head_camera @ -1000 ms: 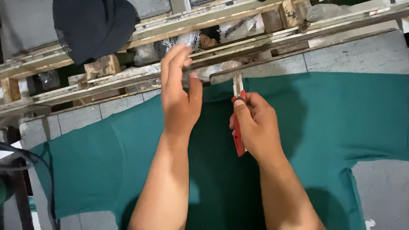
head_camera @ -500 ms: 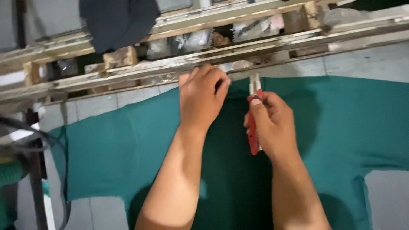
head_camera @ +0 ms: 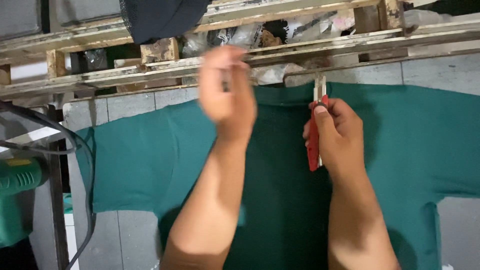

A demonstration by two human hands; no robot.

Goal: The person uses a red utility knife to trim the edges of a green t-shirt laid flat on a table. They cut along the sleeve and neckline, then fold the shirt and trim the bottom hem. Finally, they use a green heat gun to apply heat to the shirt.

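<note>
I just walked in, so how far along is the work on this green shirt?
Done: the green shirt lies spread flat on the tiled surface. In hand: the right hand holds a red-handled cutter at the collar edge; the left hand is blurred above it. Left: no cut or trimmed piece is visible.

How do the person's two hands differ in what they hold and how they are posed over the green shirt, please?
The right hand is closed around a red-handled cutter whose blade points at the collar edge; the left hand shows no tool. The right hand is sharp in the picture, the left hand is blurred. The left hand sits higher, near the wooden pallet; the right hand lies lower. Both are over the green shirt.
</note>
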